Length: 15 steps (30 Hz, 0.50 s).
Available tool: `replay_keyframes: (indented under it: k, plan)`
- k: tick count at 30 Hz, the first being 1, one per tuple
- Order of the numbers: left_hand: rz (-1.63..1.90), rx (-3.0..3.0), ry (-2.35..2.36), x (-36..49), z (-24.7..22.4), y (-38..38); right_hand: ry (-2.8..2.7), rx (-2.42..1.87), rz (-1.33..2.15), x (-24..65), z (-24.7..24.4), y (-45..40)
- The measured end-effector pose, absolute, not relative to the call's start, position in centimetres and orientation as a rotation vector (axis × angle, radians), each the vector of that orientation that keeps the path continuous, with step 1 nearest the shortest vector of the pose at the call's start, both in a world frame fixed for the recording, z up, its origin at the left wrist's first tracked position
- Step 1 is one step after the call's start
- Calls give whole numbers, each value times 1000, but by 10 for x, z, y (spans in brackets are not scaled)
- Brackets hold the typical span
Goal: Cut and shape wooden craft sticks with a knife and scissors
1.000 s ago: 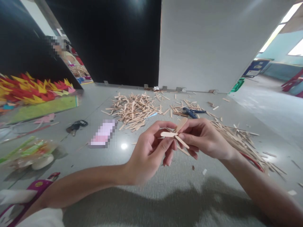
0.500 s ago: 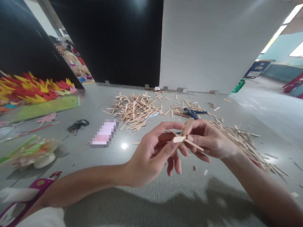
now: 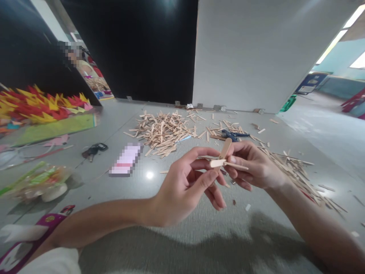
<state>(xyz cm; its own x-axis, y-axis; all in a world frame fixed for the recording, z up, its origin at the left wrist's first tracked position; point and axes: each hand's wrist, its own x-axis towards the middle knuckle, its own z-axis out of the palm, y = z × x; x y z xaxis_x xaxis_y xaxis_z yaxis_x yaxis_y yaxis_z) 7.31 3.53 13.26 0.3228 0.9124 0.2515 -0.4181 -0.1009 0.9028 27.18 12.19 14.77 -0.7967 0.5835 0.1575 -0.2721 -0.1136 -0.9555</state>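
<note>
Several popsicle sticks (image 3: 225, 148) cross each other in a small bundle between my two hands, above the grey floor. My left hand (image 3: 186, 186) pinches the bundle from the left, thumb and index finger at its edge, the lower fingers curled loosely beneath. On the other side my right hand (image 3: 251, 164) is closed on the sticks, with its thumb near the crossing point. One short stick points left, one points up, and a thin one juts right across my right fingers. How the sticks join is partly hidden by my fingers.
Beyond my hands lies a heap of stick pieces (image 3: 162, 131), with blue-handled pliers (image 3: 232, 135) to its right. More sticks (image 3: 295, 167) are strewn at right. Keys (image 3: 95, 150), a phone (image 3: 126, 160), plastic bags (image 3: 42, 184) and red-yellow folded paper (image 3: 42, 104) lie left. Upright panels (image 3: 236, 53) stand behind.
The stick bundle has tilted slightly, its upright stick raised and the thin one turned flatter. My right hand has risen a little, and the left lower fingers have shifted.
</note>
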Motion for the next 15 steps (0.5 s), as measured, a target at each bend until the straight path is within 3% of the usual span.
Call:
replay_keyframes:
  k: [15]
  plan:
    - [1284, 1244, 552, 74, 130, 37, -1565, -352, 1984, 267, 144, 118]
